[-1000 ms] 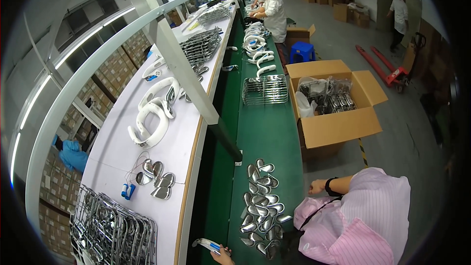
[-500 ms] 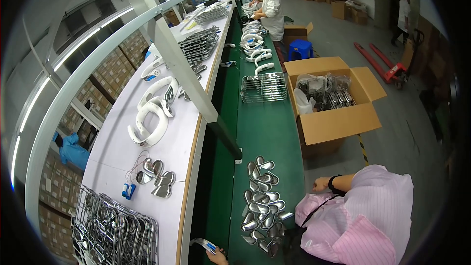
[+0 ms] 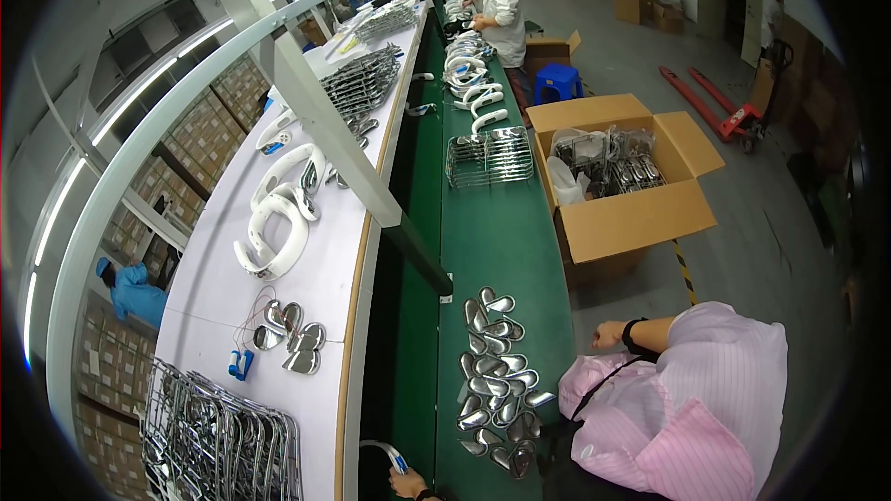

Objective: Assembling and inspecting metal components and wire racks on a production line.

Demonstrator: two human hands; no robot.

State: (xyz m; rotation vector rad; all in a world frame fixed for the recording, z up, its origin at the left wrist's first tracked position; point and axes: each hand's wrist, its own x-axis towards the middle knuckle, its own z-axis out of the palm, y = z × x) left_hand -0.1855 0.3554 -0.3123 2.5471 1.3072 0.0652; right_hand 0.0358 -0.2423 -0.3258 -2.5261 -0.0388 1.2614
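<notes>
Strip (image 3: 397,459), white with 1 blue patch, has just turned more edge-on in the left hand (image 3: 406,482)'s closed fingers between table (image 3: 209,301) and belt (image 3: 501,241), suggesting continued handling, while the right hand (image 3: 608,334) is loosely curled, contents unclear.

Shells (image 3: 489,366) over the near end of the belt (image 3: 501,241), a curved band (image 3: 393,454) in the left hand (image 3: 408,483) to their left, a wire rack (image 3: 489,158) farther up, more bands (image 3: 489,119) just behind it, a carton (image 3: 640,227) beside the right edge, a worktable (image 3: 218,288) along the left
</notes>
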